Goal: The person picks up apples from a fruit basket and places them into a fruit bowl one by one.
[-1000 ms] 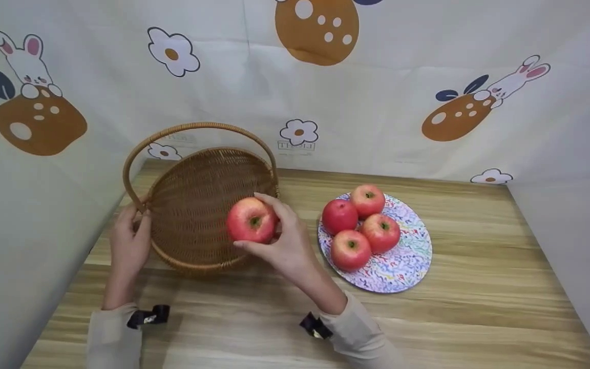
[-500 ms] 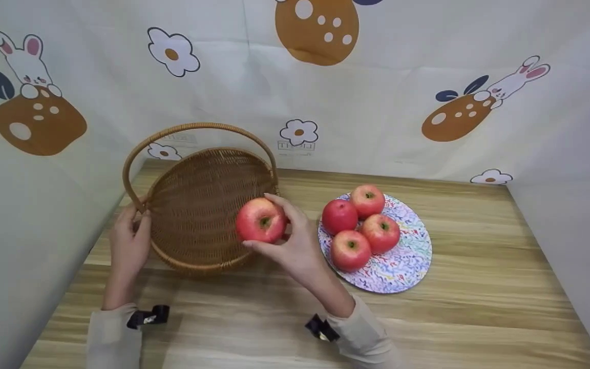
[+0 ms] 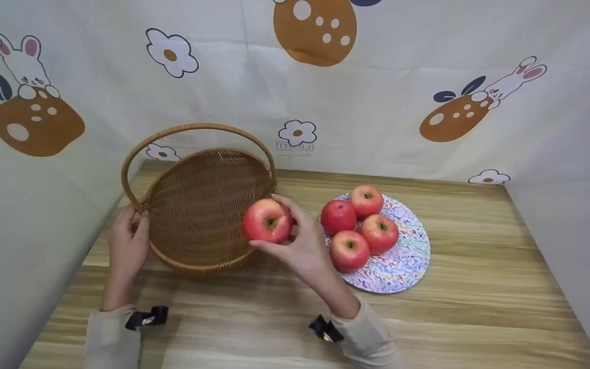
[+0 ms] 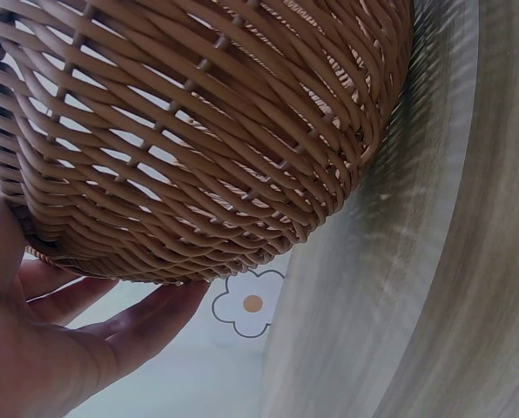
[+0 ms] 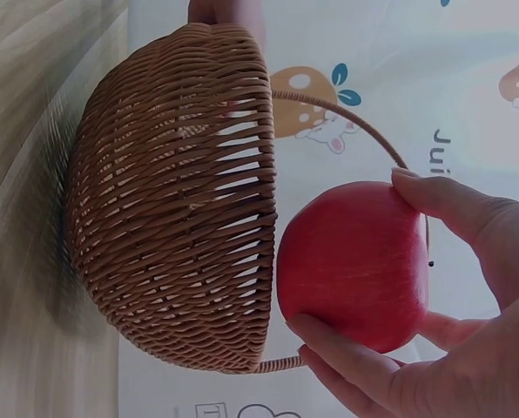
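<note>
A brown wicker basket with an arched handle stands on the left of the table. My left hand grips its left rim at the foot of the handle; in the left wrist view the fingers lie against the outer weave. My right hand holds a red apple between thumb and fingers, over the basket's right rim. From the right wrist view, the apple is just above the rim, with the basket's woven side below it. No fruit shows inside the basket.
Right of the basket lies a round plate with a colourful squiggle pattern. Several red apples sit together on its left part. A pale printed cloth forms walls behind and beside the wooden table.
My right hand has drawn the apple to the right, from over the basket's inside to its right rim. The left hand stays at the left rim, and the basket has not moved.
</note>
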A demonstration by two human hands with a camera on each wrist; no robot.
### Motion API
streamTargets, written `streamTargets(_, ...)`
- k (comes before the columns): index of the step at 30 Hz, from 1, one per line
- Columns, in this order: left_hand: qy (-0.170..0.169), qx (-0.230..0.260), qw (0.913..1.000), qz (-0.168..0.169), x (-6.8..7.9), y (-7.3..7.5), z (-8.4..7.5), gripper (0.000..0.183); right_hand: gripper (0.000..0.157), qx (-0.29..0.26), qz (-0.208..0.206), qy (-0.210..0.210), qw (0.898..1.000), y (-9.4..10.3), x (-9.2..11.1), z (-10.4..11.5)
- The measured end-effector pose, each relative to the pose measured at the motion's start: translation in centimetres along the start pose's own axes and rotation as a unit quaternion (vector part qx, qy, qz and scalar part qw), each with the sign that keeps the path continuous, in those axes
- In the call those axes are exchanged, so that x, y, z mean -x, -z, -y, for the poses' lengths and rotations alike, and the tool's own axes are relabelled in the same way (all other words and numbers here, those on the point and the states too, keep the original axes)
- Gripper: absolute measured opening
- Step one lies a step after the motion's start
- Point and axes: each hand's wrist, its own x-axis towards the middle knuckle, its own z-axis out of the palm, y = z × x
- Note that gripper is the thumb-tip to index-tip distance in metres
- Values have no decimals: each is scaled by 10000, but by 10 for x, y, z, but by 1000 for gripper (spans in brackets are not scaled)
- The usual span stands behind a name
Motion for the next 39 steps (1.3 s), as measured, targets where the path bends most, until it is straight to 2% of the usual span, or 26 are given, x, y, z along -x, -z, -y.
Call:
streamTargets(7, 84, -35, 10000, 42, -1, 0, 1, 43, 78, 274, -91, -121, 9995, 8, -1, 1)
streamTargets(15, -61, 136, 9999, 10, -1, 0, 3, 44, 77, 355, -271, -175, 9988, 16, -7, -3)
streamTargets(24, -288, 44, 9995, -143, -1, -1, 3, 43, 76, 410, -321, -260, 9983, 23, -11, -3)
streamTargets(33, -237, 84, 9996, -134, -2, -1, 3, 42, 80, 394, -469, -447, 9971, 35, -16, -6)
streamTargets(39, -204, 62, 9997, -111, -1, -1, 4, 43, 79, 557, -744, -345, 9951, 44, -19, -9)
